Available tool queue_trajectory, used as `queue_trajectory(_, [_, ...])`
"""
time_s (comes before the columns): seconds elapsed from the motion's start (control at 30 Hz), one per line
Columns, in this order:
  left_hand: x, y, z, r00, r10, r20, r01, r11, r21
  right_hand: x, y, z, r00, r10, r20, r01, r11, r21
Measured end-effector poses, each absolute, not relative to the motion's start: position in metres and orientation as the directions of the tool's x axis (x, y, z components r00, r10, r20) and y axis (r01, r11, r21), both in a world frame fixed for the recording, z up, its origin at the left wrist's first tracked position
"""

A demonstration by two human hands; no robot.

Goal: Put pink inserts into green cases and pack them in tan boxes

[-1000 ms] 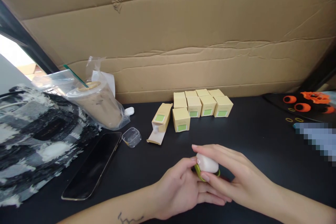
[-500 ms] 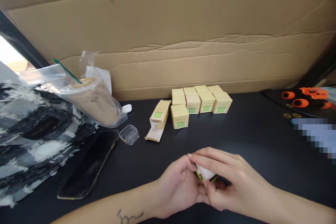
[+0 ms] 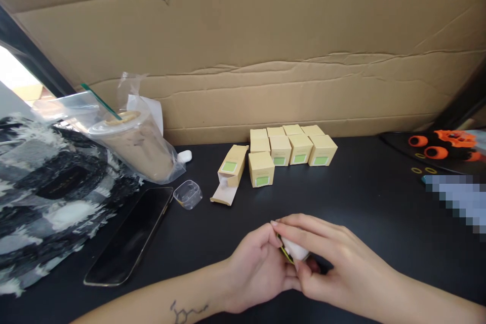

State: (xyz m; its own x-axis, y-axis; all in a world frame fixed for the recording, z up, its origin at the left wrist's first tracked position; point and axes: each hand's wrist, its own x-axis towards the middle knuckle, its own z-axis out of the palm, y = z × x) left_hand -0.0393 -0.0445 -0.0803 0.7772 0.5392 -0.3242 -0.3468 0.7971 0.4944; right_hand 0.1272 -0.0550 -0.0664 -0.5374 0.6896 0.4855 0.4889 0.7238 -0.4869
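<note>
Between my two hands, low in the middle of the view, is a small white rounded object with a yellow-green and dark edge [image 3: 296, 250]. My left hand [image 3: 258, 268] holds it from the left, palm up, with the thumb at its upper left edge. Coming from the right, my right hand [image 3: 334, 258] grips it with the thumb below and the fingers over the top. The fingers cover much of the object, so its kind is not clear. Beyond the hands lies a pale yellow box [image 3: 232, 166] with its front flap open and something whitish inside.
Several closed yellow boxes [image 3: 261, 168] stand in a group by the cardboard wall [image 3: 266, 35]. Left are a clear plastic lid-like piece [image 3: 188, 194], a phone [image 3: 131, 235], a bagged drink cup [image 3: 132, 144], a white case [image 3: 185, 156] and shaggy fabric [image 3: 64, 202]. Orange parts [image 3: 436, 152] lie right.
The white object has tilted slightly and shifted a little left in my fingers. Both hands keep their hold on it. The view has moved slightly; the boxes stay in place.
</note>
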Motion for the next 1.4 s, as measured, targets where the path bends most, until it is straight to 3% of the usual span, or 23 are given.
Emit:
queue_trajectory(0.43, [-0.039, -0.043, -0.084, 0.788, 0.546, -0.285, -0.356, 0.781, 0.513, 0.129, -0.054, -0.066, -0.576, 0.699, 0.425, 0.551, 0.715, -0.429])
queue_trajectory(0.57, [-0.042, -0.039, -0.087, 0.814, 0.547, -0.196, -0.344, 0.725, 0.596, 0.140, -0.047, -0.059, -0.618, 0.727, 0.298, 0.475, 0.648, -0.595])
queue_trajectory(0.73, [-0.046, -0.036, -0.084, 0.774, 0.613, -0.161, -0.344, 0.620, 0.705, 0.155, -0.037, -0.060, -0.604, 0.780, 0.163, 0.332, 0.433, -0.838])
queue_trajectory(0.9, [-0.044, -0.040, -0.078, 0.711, 0.681, -0.178, -0.297, 0.519, 0.801, 0.155, -0.032, -0.063, -0.626, 0.776, 0.073, 0.290, 0.319, -0.902])
queue_trajectory(1.07, [-0.043, -0.039, -0.079, 0.786, 0.610, -0.098, -0.250, 0.459, 0.852, 0.150, -0.035, -0.065, -0.620, 0.778, 0.105, 0.246, 0.320, -0.915])
queue_trajectory(1.17, [-0.048, -0.035, -0.068, 0.833, 0.534, -0.142, -0.085, 0.379, 0.922, 0.149, -0.037, -0.067, -0.593, 0.781, 0.195, 0.127, 0.330, -0.935])
queue_trajectory(1.27, [-0.063, -0.027, -0.041, 0.688, 0.680, -0.253, 0.213, 0.144, 0.966, 0.154, -0.033, -0.062, -0.573, 0.766, 0.292, -0.086, 0.298, -0.951])
queue_trajectory(1.33, [-0.080, -0.018, -0.019, 0.548, 0.818, -0.177, 0.465, -0.122, 0.877, 0.162, -0.027, -0.056, -0.577, 0.755, 0.312, -0.187, 0.250, -0.950])
queue_trajectory(1.4, [-0.104, -0.007, 0.001, 0.470, 0.883, -0.025, 0.697, -0.353, 0.625, 0.172, -0.022, -0.051, -0.560, 0.769, 0.308, -0.183, 0.248, -0.952])
